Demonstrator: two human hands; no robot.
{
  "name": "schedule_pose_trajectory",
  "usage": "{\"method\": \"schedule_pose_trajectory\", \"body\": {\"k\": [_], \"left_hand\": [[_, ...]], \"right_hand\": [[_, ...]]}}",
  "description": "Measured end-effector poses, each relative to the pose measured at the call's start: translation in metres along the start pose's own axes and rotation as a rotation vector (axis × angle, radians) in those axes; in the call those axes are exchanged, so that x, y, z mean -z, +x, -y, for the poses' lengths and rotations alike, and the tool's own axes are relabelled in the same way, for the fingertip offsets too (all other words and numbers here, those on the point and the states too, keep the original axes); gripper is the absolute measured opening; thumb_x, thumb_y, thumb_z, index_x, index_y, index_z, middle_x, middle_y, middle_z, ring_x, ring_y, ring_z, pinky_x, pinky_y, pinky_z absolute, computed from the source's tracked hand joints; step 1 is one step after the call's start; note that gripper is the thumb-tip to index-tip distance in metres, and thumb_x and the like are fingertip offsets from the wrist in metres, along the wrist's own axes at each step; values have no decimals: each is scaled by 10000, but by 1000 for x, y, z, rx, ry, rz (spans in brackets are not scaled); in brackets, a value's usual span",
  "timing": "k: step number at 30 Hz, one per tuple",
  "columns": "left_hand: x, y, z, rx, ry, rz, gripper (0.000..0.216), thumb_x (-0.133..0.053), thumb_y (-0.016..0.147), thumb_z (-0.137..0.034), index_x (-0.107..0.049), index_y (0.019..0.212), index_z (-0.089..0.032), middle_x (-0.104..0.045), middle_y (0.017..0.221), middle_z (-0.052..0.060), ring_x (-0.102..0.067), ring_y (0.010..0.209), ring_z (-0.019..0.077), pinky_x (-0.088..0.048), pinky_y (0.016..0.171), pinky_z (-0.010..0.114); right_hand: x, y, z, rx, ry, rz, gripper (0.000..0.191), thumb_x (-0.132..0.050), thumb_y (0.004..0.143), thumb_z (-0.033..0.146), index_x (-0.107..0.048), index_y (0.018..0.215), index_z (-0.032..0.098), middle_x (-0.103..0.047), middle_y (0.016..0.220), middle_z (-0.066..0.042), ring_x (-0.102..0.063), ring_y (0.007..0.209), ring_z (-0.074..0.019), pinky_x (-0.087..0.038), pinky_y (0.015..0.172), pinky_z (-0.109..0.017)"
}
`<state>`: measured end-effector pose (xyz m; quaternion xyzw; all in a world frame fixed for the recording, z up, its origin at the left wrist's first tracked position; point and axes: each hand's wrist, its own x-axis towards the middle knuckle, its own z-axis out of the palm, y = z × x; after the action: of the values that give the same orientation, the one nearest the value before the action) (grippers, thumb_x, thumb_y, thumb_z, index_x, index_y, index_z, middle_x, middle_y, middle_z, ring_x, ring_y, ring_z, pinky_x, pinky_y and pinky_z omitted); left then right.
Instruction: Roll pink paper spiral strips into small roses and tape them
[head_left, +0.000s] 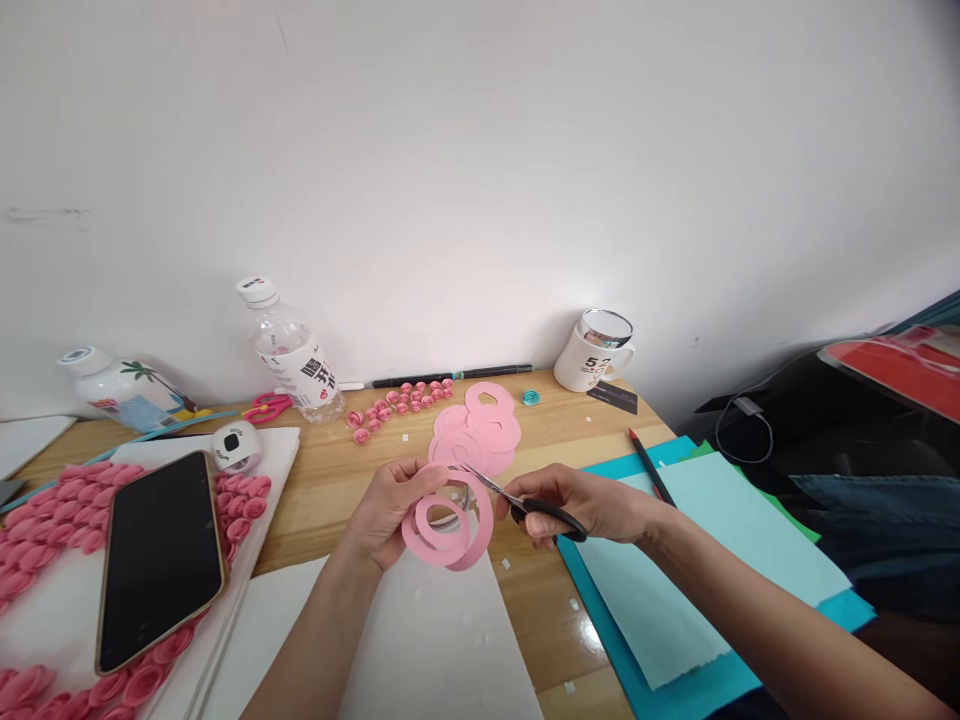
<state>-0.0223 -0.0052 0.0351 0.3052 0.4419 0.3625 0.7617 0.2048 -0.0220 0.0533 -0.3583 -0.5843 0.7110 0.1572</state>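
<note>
My left hand (386, 505) pinches a pink paper disc (448, 528) that is cut into a spiral, with a coil hanging loose below the fingers. My right hand (581, 503) grips black-handled scissors (517, 497); their silver blades point left into the pink spiral. Both hands hover above the wooden desk (352, 470). Just behind them lies a pile of flat pink paper circles (480, 425), and a cluster of several small rolled pink roses (401, 400) lies further back.
A phone (159, 555) lies on a white board covered with pink paper roses (45, 530) at left. Two plastic bottles (289, 350), pink scissors (268, 405), a white mug (594, 355), a black pen (450, 378), a red pencil (649, 465) and light blue paper sheets (697, 560) surround the work area.
</note>
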Motion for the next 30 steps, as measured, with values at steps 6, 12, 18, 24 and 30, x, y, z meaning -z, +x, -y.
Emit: {"method": "schedule_pose_trajectory", "body": {"k": [6,12,18,24,30], "left_hand": [[1,1,1,-7,7,4,259,-761,565,-299,-581,578,-113,-529,452,-10,-433,402,61,-340,416,195],[1,0,0,-9,13,2,273,-765,554,-307,-570,565,-115,-520,453,-11,-436,410,68,-332,419,202],[2,0,1,-6,1,40,260,-753,571,-314,-593,607,-113,-539,498,-4,-470,453,86,-350,450,215],[1,0,2,-10,-19,62,263,-759,552,-291,-561,540,-118,-486,441,-33,-406,401,56,-315,406,196],[1,0,1,4,-2,46,261,-759,563,-300,-572,574,-119,-512,446,-29,-421,403,55,-336,412,189]], "right_hand": [[0,0,-1,-26,32,5,302,-616,737,397,-617,934,169,-470,642,28,-435,581,-86,-396,586,-232],[0,0,0,-26,45,14,262,-618,743,366,-616,920,172,-466,640,32,-431,577,-82,-386,583,-227],[2,0,-3,-35,59,28,268,-629,745,326,-606,942,145,-468,580,42,-437,556,-71,-384,582,-220],[1,-2,-3,-82,21,2,319,-630,720,381,-614,942,152,-457,587,44,-442,513,-67,-382,551,-227],[10,-13,-7,-151,-320,-237,320,-613,706,410,-597,928,179,-492,601,29,-448,544,-101,-348,526,-231]]}}
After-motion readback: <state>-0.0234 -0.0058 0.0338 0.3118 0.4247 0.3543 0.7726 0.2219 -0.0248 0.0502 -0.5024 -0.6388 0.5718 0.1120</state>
